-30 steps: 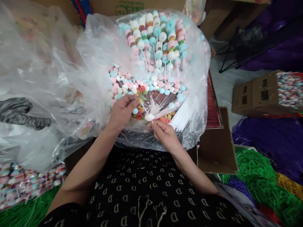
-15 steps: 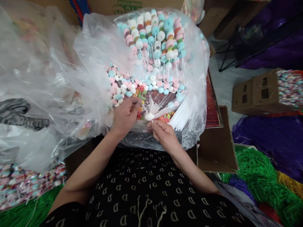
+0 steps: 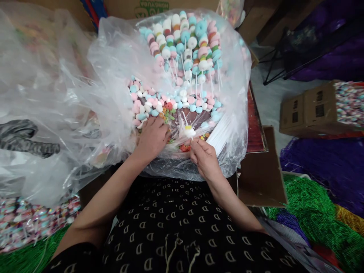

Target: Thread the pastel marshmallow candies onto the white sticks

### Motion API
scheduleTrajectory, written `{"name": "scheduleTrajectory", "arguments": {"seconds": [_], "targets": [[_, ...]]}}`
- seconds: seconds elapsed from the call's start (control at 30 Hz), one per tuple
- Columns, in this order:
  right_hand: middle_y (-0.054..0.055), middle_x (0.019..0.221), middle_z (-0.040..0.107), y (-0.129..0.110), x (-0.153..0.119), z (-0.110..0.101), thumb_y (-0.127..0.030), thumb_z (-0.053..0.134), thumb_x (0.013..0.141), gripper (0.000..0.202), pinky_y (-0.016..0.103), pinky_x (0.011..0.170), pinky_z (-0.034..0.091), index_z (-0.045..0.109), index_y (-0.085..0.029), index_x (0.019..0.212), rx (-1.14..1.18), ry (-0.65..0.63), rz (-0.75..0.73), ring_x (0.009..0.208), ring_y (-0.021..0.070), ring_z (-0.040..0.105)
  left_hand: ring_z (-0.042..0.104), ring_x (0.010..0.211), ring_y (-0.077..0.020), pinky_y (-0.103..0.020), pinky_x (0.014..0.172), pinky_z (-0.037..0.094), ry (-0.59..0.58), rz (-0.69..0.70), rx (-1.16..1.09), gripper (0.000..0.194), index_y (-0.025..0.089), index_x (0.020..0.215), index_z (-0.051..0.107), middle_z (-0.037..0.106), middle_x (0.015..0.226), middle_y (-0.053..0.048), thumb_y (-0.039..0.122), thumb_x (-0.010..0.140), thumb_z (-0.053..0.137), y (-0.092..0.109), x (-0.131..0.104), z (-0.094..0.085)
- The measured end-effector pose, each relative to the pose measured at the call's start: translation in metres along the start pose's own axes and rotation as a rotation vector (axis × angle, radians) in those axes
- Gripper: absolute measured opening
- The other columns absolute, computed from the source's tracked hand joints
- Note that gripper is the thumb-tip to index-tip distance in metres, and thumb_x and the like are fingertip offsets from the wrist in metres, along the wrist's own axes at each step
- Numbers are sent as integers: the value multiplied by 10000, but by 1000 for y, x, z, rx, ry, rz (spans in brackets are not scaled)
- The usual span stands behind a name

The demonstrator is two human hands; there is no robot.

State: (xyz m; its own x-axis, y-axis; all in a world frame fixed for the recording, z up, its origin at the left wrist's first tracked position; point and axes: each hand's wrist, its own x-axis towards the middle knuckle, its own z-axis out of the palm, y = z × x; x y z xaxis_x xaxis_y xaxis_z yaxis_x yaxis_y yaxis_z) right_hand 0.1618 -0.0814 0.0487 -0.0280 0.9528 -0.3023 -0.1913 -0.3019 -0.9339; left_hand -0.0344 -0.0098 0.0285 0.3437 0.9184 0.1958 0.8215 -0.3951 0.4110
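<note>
My right hand (image 3: 205, 154) pinches a thin white stick below a white marshmallow (image 3: 190, 132). A yellow gummy ring (image 3: 188, 127) sits above that marshmallow, and the stick's bare end points up. On the left, my left hand (image 3: 154, 137) lies palm down over the loose gummy rings (image 3: 168, 110), fingers bent and a little apart, their tips hidden. Just beyond it spread small pink, white and blue marshmallows (image 3: 148, 102). A bundle of white sticks (image 3: 220, 134) rests to the right of my right hand. Finished candy skewers (image 3: 186, 49) lie in rows at the back.
Clear plastic sheeting (image 3: 110, 76) surrounds the candy and bulges up on the left. A red board edge (image 3: 256, 121) and an open cardboard box (image 3: 260, 170) are at the right. Farther right stand a box of wrapped candy (image 3: 307, 110) and green shredded filler (image 3: 309, 201).
My left hand has left the stick's tip and dropped onto the gummy rings. A yellow ring now shows on the stick. My right hand has shifted slightly right with it.
</note>
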Motion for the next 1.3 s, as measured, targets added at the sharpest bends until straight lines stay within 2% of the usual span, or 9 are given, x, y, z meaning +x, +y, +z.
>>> {"name": "scheduleTrajectory", "arguments": {"seconds": [0.2,0.37,0.57,0.77,0.97,1.03,1.2,1.3], "targets": [[-104,458,356,6,-1,1,-712,721,866,494,258,438,173,679,-220,875,-25,-28,0,406,86,242,591,1146,-402,-579,1011,462,-12,46,81,153,189,912,732,691,1085,-167,233,981,602,8,-2,10],[-95,494,363,11,-1,-2,-728,739,852,512,247,427,188,699,-218,868,-26,-35,-17,412,83,269,610,1137,-376,-528,988,472,5,71,159,119,185,917,713,718,1062,-152,197,968,606,10,-2,10],[-78,524,407,18,0,-3,-744,741,846,529,240,418,206,697,-217,832,-33,-51,-27,417,82,293,618,1147,-363,-529,988,466,-89,122,205,186,177,1006,735,741,1114,-144,213,1025,553,15,-4,4],[-79,517,395,18,-3,-5,-729,724,872,511,244,422,210,697,-220,844,-48,-63,-36,419,89,304,624,1151,-351,-507,988,494,-7,57,159,140,194,930,722,732,1081,-131,218,993,600,4,-2,7],[-86,518,396,17,-3,-2,-733,718,873,515,236,418,206,681,-220,840,-68,-79,-34,408,82,290,606,1197,-375,-553,1029,480,-123,83,195,178,169,1052,731,729,1146,-151,223,1015,566,8,-2,-2],[-90,515,386,17,-3,-1,-734,711,878,515,234,419,205,681,-220,846,-77,-77,-33,407,81,286,598,1202,-385,-566,1024,476,-137,92,202,187,179,1036,742,720,1127,-150,228,1009,564,11,-2,-4],[-95,496,361,16,-5,-3,-733,723,868,516,240,418,188,687,-219,856,-54,-66,-28,405,86,273,602,1206,-380,-564,1046,468,-59,58,51,120,190,916,721,712,1110,-148,218,955,611,7,-4,1],[-100,492,351,13,-9,-4,-704,713,889,489,239,424,185,687,-216,869,-58,-88,-7,408,84,261,650,1123,-310,-490,1024,499,82,-54,-279,67,206,947,708,740,1076,-103,251,932,660,0,-6,2]]}}
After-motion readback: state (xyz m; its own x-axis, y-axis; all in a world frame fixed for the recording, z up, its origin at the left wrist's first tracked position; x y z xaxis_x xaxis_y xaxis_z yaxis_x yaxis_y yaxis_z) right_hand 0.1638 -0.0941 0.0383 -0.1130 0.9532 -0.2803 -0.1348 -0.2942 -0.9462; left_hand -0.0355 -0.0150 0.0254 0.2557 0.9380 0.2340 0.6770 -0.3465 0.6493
